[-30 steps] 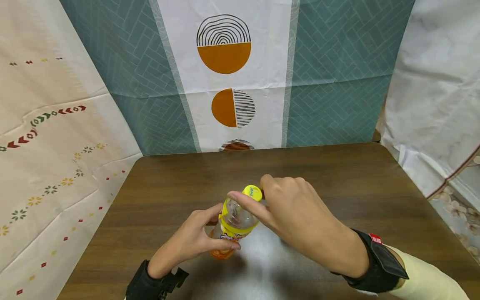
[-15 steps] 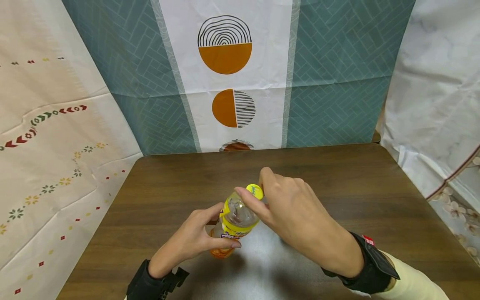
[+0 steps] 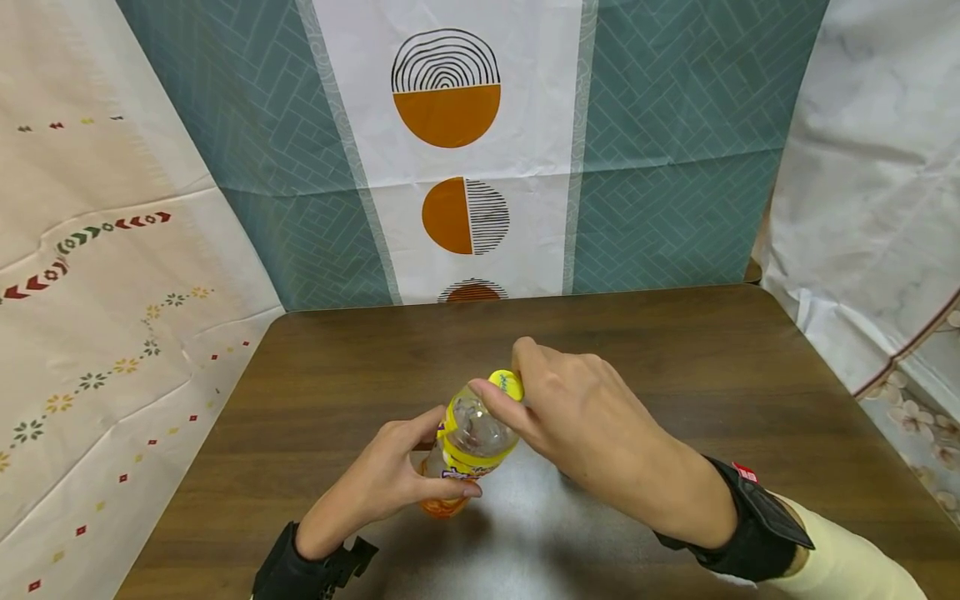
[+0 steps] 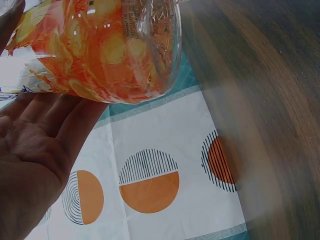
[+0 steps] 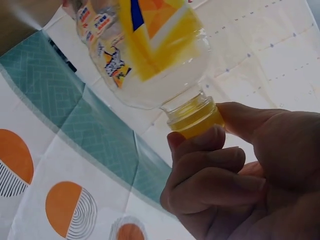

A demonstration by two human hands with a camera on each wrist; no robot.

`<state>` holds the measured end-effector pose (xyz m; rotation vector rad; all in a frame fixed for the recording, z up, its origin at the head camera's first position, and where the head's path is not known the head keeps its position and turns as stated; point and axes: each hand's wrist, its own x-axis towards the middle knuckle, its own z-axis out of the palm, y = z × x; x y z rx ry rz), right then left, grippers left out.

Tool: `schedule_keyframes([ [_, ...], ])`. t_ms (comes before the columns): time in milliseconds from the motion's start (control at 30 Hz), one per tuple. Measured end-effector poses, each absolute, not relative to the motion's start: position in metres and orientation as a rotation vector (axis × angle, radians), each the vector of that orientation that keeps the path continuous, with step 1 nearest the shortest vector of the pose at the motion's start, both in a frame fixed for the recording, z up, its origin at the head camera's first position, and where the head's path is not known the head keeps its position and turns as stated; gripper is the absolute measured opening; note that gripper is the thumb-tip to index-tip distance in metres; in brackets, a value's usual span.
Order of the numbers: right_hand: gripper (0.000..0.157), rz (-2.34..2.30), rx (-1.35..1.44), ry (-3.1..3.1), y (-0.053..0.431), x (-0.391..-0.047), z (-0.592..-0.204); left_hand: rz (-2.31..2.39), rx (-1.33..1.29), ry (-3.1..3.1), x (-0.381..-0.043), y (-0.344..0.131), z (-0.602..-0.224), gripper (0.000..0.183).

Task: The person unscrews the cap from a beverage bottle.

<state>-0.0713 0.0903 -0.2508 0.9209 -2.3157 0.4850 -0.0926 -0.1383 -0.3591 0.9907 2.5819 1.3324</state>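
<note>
A clear plastic bottle point(image 3: 480, 429) with a yellow and orange label tilts to the right above the table. My left hand point(image 3: 393, 467) grips its lower body between thumb and fingers; in the left wrist view the orange label point(image 4: 95, 50) and clear base show above that palm. On the bottle's neck sits a yellow cap point(image 3: 507, 384). Thumb and index finger of my right hand point(image 3: 592, 417) pinch the cap from its sides. The right wrist view shows the cap point(image 5: 197, 120) on the neck, with the other fingers of that hand curled below it.
Under both hands lies a brown wooden table point(image 3: 360, 350), with a bright glare near its front. A teal and white cloth point(image 3: 660, 167) with orange circles hangs behind it. Pale patterned cloths hang at the left point(image 3: 112, 333) and right.
My right thumb and the cap shift slightly to the right, then the hand moves a little back left, still pinching the cap. My left hand keeps its hold on the bottle.
</note>
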Motion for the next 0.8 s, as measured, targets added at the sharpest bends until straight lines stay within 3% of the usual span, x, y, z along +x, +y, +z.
schedule_keyframes([
  [433,0.035,0.536,1.109,-2.314,0.099,-0.076,-0.243,1.372,1.042,2.524,-0.092,-0.137,-0.357,0.068],
  [800,0.038,0.543,1.371,-2.140,0.108,-0.083,-0.239,1.374,1.135,2.421,-0.079,-0.132,-0.328,0.062],
])
